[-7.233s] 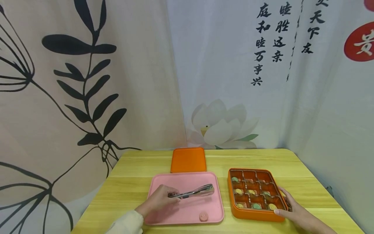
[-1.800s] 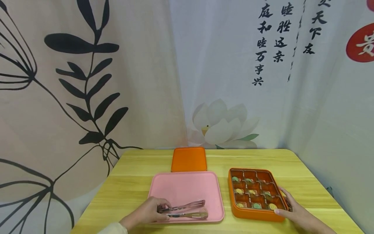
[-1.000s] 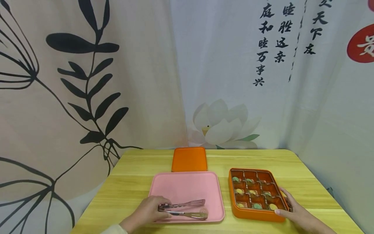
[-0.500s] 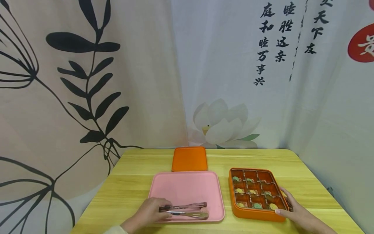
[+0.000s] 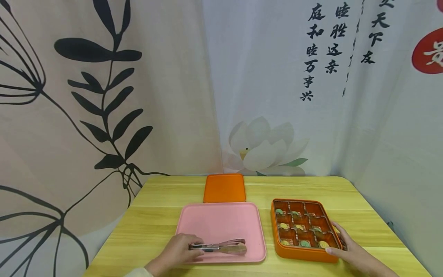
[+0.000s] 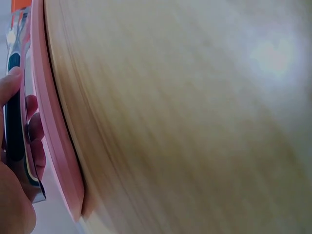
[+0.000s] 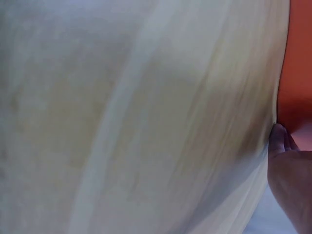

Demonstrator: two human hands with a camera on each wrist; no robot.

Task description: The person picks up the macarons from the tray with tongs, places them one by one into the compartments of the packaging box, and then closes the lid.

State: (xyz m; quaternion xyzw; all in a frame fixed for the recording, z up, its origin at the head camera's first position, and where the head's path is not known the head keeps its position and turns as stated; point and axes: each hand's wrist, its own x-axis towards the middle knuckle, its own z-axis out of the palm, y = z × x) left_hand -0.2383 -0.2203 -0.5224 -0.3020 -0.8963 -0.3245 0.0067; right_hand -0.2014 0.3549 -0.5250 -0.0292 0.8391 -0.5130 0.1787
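Observation:
My left hand [image 5: 178, 249] grips metal tongs [image 5: 211, 247] low over the near part of the pink tray [image 5: 221, 219]. The tongs' two ends lie close together. The round pink piece seen there earlier is hidden by them, and I cannot tell whether they hold it. In the left wrist view, the thumb presses the tongs' dark handle inset [image 6: 14, 122] and the fingers wrap the far side. My right hand [image 5: 351, 252] holds the near right corner of an orange box [image 5: 304, 254], thumb at the front, fingers along the side. Several compartments hold small green or yellow pieces.
An orange lid-like panel [image 5: 224, 188] lies behind the tray, touching or nearly touching its far edge. The wooden table [image 5: 155, 219] shows between tray and box and at both sides. A printed curtain [image 5: 173, 96] hangs behind the table.
The tongs came down and nearer over the tray, spread around the pink piece, then their ends closed together. A green piece appeared in the box's far middle compartment. My right hand stayed put.

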